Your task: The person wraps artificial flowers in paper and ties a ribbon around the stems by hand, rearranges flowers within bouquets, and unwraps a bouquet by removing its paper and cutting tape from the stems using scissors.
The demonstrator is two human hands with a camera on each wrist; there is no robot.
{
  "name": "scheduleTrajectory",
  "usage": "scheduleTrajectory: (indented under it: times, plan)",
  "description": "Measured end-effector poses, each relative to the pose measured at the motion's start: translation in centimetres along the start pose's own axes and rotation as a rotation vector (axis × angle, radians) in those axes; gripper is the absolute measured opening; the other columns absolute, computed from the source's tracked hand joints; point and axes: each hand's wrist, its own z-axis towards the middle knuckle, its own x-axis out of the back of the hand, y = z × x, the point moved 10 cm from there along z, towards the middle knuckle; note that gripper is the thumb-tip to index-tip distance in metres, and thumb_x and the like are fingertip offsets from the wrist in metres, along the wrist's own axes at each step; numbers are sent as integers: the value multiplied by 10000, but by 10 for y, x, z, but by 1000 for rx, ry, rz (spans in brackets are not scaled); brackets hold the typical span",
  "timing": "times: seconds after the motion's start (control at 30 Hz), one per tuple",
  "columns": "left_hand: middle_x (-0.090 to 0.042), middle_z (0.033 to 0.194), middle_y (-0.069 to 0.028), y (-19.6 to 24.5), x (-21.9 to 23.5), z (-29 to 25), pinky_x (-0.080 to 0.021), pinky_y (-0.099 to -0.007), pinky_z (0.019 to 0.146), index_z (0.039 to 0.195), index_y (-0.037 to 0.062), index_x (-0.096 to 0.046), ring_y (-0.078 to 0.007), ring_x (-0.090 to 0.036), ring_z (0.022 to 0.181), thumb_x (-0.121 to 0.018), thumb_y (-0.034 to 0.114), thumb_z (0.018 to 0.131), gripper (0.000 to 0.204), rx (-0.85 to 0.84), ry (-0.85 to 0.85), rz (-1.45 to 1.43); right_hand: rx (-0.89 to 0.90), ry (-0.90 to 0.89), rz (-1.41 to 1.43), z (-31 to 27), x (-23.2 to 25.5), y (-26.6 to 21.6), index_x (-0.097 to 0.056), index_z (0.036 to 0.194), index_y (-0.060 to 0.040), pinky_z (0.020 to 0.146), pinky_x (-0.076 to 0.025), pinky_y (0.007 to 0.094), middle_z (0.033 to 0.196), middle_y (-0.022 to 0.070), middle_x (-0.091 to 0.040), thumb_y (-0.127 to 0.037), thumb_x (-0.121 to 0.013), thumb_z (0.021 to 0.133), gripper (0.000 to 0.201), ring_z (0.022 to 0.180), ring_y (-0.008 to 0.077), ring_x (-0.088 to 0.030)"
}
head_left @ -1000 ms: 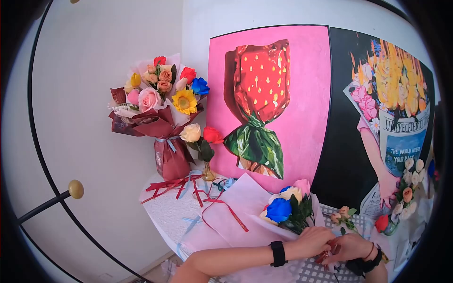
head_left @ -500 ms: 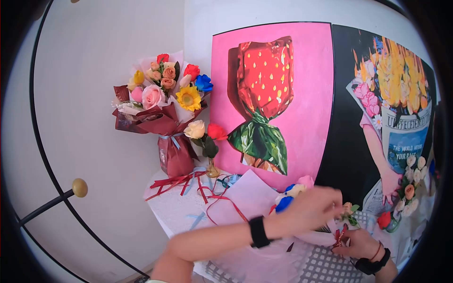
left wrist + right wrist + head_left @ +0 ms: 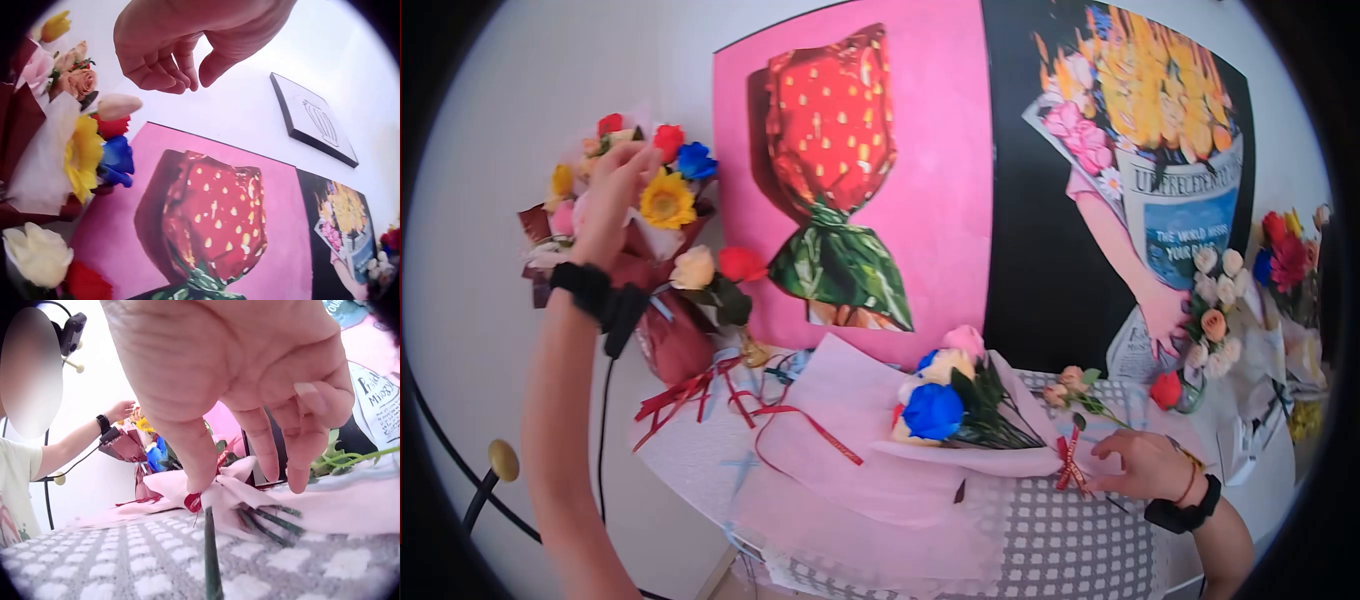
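Note:
In the head view, my left hand (image 3: 608, 205) is raised in front of the upright burgundy-wrapped bouquet (image 3: 672, 345), overlapping its flowers. Its fingers are loosely bent with nothing between them, as the left wrist view confirms. A pink-wrapped bouquet (image 3: 990, 461) lies on the table, with a blue rose (image 3: 932, 411) and cream and pink ones. A red ribbon (image 3: 1068, 464) is tied round its gathered end. My right hand (image 3: 1148, 466) is just beside that ribbon, thumb and fingers apart. Green stems (image 3: 269, 522) stick out below it in the right wrist view.
Loose red ribbons (image 3: 700, 392) lie at the table's left. A small vase (image 3: 754, 352) holds a cream and a red rose. Two large paintings, one pink (image 3: 945, 200), one black (image 3: 1025, 260), stand behind. Peach roses (image 3: 1072, 380) lie near the right hand.
My left hand has left the red ribbon and risen far left to the upright bouquet. The right hand's fingers have come away from the ribbon. The head view has turned right and down.

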Motion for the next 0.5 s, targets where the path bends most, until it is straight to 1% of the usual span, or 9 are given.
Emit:
scheduleTrajectory:
  times: [0.03,0.1,0.13,0.17,0.23,0.27,0.3,0.37,0.5]
  plan:
    - [-494,688,56,-7,7,-1,-339,-164,500,891,91,-589,-17,-427,592,-559,257,831,178,43,22,-8,15,-17,4,1,-5,0,-614,940,-33,678,-474,343,837,126,-622,-397,-693,683,453,771,270,-606]
    - [-502,706,55,-31,22,2,-348,-165,504,908,95,-584,-20,-434,591,-555,241,833,166,91,98,-2,69,-34,16,7,-10,-6,-609,956,-33,688,-473,349,847,130,-622,-406,-682,696,460,785,277,-604]
    - [-520,731,46,-38,26,1,-355,-173,510,935,96,-578,-26,-446,607,-555,247,835,183,104,94,-8,50,-38,48,8,-9,-5,-606,961,-30,688,-473,348,845,130,-624,-406,-683,697,466,786,279,-606]
    - [-525,732,39,-48,36,3,-360,-182,516,947,96,-577,-35,-456,620,-560,254,835,195,126,163,15,45,-39,78,12,-8,-5,-604,966,-26,688,-473,347,844,130,-625,-405,-685,697,472,786,282,-607]
    - [-562,755,5,-48,50,7,-395,-201,559,929,65,-588,-71,-500,642,-596,214,806,193,41,202,-16,8,-133,82,17,-15,-1,-604,962,-24,662,-478,333,832,121,-632,-412,-691,690,482,767,272,-612]
    - [-602,798,-39,-42,60,11,-438,-242,619,925,33,-595,-117,-553,703,-610,196,782,218,-25,231,100,-21,-165,74,18,-15,-2,-615,915,-30,622,-475,335,795,112,-623,-351,-705,686,405,736,272,-603]
    - [-628,816,-88,-35,72,16,-458,-290,679,902,8,-605,-175,-596,758,-599,189,766,226,-106,304,212,17,-151,72,20,-11,-5,-615,915,-30,622,-475,335,795,112,-623,-351,-705,686,405,736,272,-603]
    - [-635,816,-117,-28,91,33,-463,-318,702,883,5,-607,-209,-614,781,-591,196,753,232,-193,352,434,-9,-284,39,18,-21,4,-636,960,-89,603,-491,274,808,65,-644,-465,-673,705,455,679,194,-641]
    - [-640,799,-112,-22,105,65,-467,-328,701,854,22,-619,-233,-617,769,-585,231,735,242,-117,309,584,39,-301,18,22,-23,8,-640,968,-94,600,-496,271,826,63,-648,-490,-653,713,471,672,185,-646]
